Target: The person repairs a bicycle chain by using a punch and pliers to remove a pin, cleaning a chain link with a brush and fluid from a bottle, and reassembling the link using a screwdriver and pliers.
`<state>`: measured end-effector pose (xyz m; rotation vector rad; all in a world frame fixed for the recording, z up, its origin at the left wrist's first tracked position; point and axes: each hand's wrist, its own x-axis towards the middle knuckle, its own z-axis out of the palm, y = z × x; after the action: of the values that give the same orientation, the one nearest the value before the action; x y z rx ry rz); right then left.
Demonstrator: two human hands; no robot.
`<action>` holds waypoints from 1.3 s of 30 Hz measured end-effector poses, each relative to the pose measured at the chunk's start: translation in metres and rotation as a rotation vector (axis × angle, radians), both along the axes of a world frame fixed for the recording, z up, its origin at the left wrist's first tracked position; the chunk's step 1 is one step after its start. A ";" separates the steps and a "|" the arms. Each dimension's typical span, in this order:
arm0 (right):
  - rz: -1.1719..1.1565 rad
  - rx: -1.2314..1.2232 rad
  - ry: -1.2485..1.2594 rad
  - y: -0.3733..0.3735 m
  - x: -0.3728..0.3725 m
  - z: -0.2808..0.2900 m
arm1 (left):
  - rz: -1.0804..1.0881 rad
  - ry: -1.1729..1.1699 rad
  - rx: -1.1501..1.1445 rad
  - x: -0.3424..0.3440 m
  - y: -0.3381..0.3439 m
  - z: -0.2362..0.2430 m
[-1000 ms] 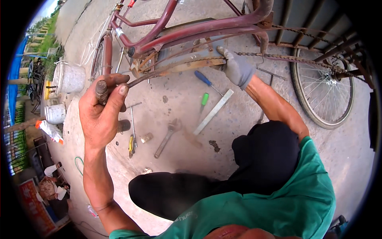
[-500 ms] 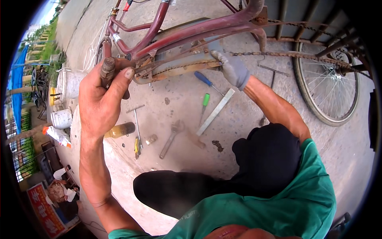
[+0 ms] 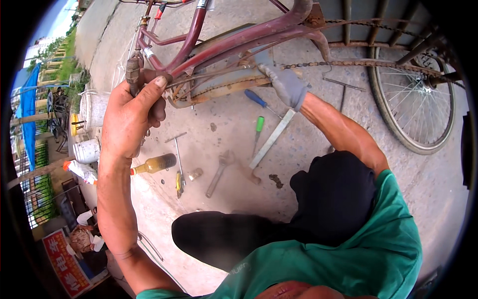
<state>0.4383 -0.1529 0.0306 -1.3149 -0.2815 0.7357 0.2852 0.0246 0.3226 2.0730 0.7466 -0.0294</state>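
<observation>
A dark red tricycle frame (image 3: 186, 55) stands ahead of me. My bare left hand (image 3: 130, 112) is closed around a worn, dark, ribbed pedal (image 3: 133, 74) at the front end of the chain guard (image 3: 219, 93). My thumb lies over the pedal, and the other fingers are partly hidden. On the right, my right hand (image 3: 285, 85), in a grey glove, grips the rear part of the guard, its fingertips over the upper side. A rusty chain (image 3: 343, 64) stretches from beside the glove back to the spoked rear wheel (image 3: 418, 94).
On the concrete lie a blue screwdriver (image 3: 255, 98), a green screwdriver (image 3: 259, 124), a flat metal bar (image 3: 274, 137), a hammer (image 3: 249, 174), an adjustable wrench (image 3: 217, 174), a T-handle wrench (image 3: 177, 154) and a yellow bottle (image 3: 157, 163). White buckets (image 3: 93, 109) stand at left.
My left hand has tilted the pedal slightly and its lower fingers show more. The gloved right hand has shifted slightly left, still on the guard. The whole view has moved a little.
</observation>
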 end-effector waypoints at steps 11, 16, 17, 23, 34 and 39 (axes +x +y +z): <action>-0.053 -0.090 -0.246 0.004 -0.002 -0.016 | -0.891 -0.119 0.859 0.001 -0.014 0.022; -0.063 -0.077 -0.322 0.004 -0.002 -0.021 | -1.128 -0.129 1.186 0.015 -0.004 0.031; -0.051 -0.099 -0.399 0.001 -0.001 -0.021 | -1.059 -0.217 1.255 0.017 -0.004 0.027; -0.039 -0.158 -0.483 0.002 -0.005 -0.013 | -0.338 0.035 0.347 -0.006 0.002 0.007; -0.028 -0.141 -0.321 0.003 -0.005 -0.005 | -0.438 0.068 0.316 -0.004 -0.003 0.011; -0.004 -0.159 -0.418 -0.001 -0.001 -0.011 | -0.608 0.031 0.609 -0.006 -0.001 0.012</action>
<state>0.4377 -0.1543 0.0194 -1.6178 -0.5636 0.4813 0.2791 0.0241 0.3342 2.8220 0.1073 -0.1932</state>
